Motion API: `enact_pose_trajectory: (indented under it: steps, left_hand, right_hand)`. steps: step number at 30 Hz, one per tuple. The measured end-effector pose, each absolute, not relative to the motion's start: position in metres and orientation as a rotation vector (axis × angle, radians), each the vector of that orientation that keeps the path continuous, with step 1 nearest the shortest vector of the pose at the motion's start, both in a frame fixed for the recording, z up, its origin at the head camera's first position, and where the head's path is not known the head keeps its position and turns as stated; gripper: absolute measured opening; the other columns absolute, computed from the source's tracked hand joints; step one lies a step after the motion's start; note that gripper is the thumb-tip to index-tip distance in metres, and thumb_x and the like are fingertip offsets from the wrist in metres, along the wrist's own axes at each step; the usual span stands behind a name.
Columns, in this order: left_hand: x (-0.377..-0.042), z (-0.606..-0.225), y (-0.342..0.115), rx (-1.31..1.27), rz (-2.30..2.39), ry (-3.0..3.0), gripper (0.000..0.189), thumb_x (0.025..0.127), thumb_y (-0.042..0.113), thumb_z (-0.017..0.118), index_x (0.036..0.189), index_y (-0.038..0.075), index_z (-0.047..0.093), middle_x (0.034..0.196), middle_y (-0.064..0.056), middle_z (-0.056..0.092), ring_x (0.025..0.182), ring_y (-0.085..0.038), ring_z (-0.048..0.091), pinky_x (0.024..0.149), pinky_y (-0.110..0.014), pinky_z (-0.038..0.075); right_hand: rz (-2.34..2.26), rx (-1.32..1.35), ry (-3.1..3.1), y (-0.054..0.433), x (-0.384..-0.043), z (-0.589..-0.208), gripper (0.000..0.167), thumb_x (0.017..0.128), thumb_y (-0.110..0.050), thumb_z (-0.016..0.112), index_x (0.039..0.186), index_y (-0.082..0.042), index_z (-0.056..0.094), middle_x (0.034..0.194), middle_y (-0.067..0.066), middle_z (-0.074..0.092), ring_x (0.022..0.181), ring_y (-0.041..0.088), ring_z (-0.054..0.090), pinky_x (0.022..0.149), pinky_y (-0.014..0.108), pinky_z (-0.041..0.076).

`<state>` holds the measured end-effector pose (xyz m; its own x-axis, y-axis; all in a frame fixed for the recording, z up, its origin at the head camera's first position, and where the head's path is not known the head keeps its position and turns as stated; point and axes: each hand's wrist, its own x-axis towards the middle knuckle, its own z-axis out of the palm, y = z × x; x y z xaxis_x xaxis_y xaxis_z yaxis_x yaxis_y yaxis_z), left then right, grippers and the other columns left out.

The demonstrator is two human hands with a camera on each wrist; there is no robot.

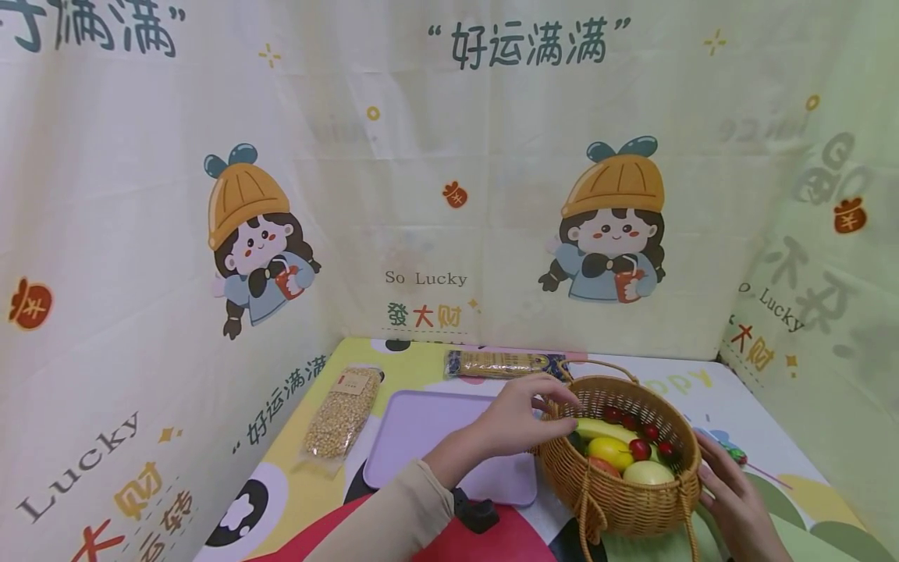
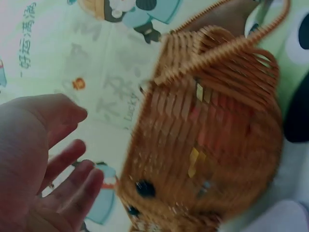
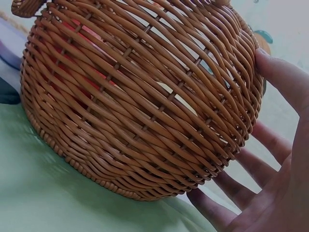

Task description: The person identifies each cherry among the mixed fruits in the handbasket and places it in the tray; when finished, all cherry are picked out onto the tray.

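Note:
A brown wicker basket [image 1: 632,511] stands at the right of the table, its handles hanging loose at the front. It holds a banana [image 1: 605,431], a lemon [image 1: 608,453], a pale green round fruit [image 1: 648,473] and several dark red cherries [image 1: 639,449]. My left hand [image 1: 523,414] hovers at the basket's left rim, fingers loosely bent with nothing between them. In the left wrist view a gap separates that hand [image 2: 53,159] from the woven wall. My right hand [image 3: 275,169] rests against the basket's right side, its fingers spread along the weave.
Left of the basket lies a pale purple tray [image 1: 400,437]. A clear bag of yellow kernels [image 1: 342,417] is farther left. Behind the tray is a long packet [image 1: 492,364]. Printed cloth walls [image 1: 449,257] enclose the table's back and sides.

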<state>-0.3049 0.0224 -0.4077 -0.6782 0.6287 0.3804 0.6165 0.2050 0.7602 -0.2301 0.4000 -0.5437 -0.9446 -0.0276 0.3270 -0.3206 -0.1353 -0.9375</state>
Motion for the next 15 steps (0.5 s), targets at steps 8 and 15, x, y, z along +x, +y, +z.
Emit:
enact_pose_trajectory:
  steps: [8,15]
  left_hand:
    - [-0.312,-0.388,0.058,1.353,1.224,2.387,0.025,0.105,0.030,0.079,0.129,0.026,0.081,0.129,0.021,0.073,0.115,0.009,0.062,0.096,-0.017,0.059]
    - [-0.322,-0.388,0.085,1.324,1.073,2.417,0.024,0.105,0.033,0.079,0.129,0.028,0.081,0.127,0.020,0.074,0.118,0.002,0.067,0.094,-0.012,0.054]
  right_hand:
    - [2.179,0.346,-1.970,0.402,-0.230,-0.543,0.055,0.118,-0.004,0.039,0.160,-0.037,0.051,0.146,-0.034,0.058,0.127,-0.016,0.058,0.088,0.021,0.061]
    - [2.192,0.318,-1.982,0.402,-0.233,-0.544,0.054,0.118,-0.005,0.040,0.159,-0.038,0.052,0.143,-0.035,0.058,0.125,-0.017,0.059,0.087,0.022,0.062]
